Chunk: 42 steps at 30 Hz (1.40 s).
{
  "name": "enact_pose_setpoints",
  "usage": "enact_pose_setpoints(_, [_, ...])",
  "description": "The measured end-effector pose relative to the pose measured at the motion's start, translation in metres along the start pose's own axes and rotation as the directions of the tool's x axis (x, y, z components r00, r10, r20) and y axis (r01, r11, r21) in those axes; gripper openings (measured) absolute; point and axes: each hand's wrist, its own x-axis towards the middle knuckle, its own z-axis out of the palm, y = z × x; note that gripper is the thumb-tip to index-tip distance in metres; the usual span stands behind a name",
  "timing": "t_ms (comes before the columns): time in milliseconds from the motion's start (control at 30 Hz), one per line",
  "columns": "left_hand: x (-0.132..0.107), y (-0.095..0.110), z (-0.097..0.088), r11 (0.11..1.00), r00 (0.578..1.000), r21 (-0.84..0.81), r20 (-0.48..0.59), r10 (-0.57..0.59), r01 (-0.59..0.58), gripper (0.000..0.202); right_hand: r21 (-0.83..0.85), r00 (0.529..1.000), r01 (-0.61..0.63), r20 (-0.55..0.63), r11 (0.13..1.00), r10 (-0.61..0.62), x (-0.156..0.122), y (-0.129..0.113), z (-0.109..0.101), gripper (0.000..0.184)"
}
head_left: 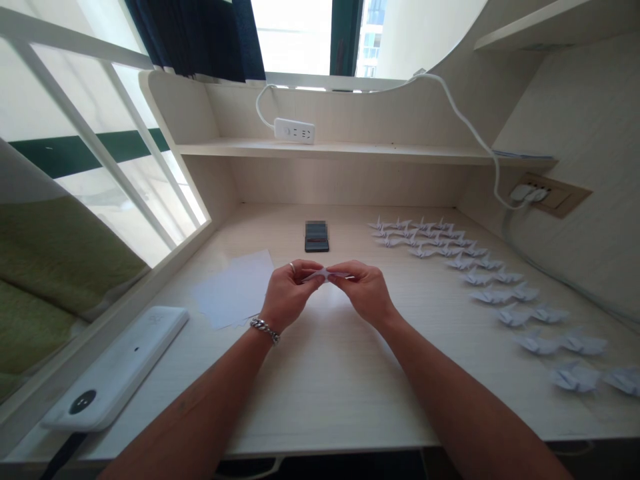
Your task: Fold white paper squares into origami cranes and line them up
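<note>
Between both hands, above the middle of the desk, is a small folded white paper piece (pixel 325 273), much of it covered by fingers. My left hand (pixel 287 293) pinches its left end between thumb and fingers; a ring and a chain bracelet are on this arm. The right end is pinched the same way by my right hand (pixel 365 290). Left of my left hand lie loose white paper sheets (pixel 233 287), overlapping. On the right side of the desk stand rows of folded white paper cranes (pixel 480 277), several in all.
A small dark flat case (pixel 317 237) lies beyond my hands. At the left edge rests a long white device (pixel 123 367) with a round dark button and a cable. A white power strip (pixel 295 131) sits on the shelf (pixel 350 151); its cord runs to a wall socket (pixel 555 193).
</note>
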Motion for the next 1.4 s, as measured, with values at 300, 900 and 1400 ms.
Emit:
enact_pose_setpoints(300, [-0.001, 0.002, 0.0, 0.996, 0.999, 0.085, 0.043, -0.011, 0.007, 0.023, 0.117, 0.967, -0.222, 0.152, 0.968, 0.204, 0.006, 0.009, -0.004, 0.023])
enact_pose_setpoints(900, [0.0, 0.009, 0.0, 0.989, 0.988, -0.073, 0.095, -0.118, 0.125, 0.018, 0.267, 0.927, -0.371, 0.155, 0.889, 0.341, 0.004, -0.009, -0.005, 0.023])
enact_pose_setpoints(1400, [-0.001, 0.012, -0.002, 0.992, 0.988, -0.059, 0.117, -0.101, 0.108, 0.017, 0.256, 0.926, -0.365, 0.203, 0.895, 0.32, 0.004, -0.01, -0.008, 0.019])
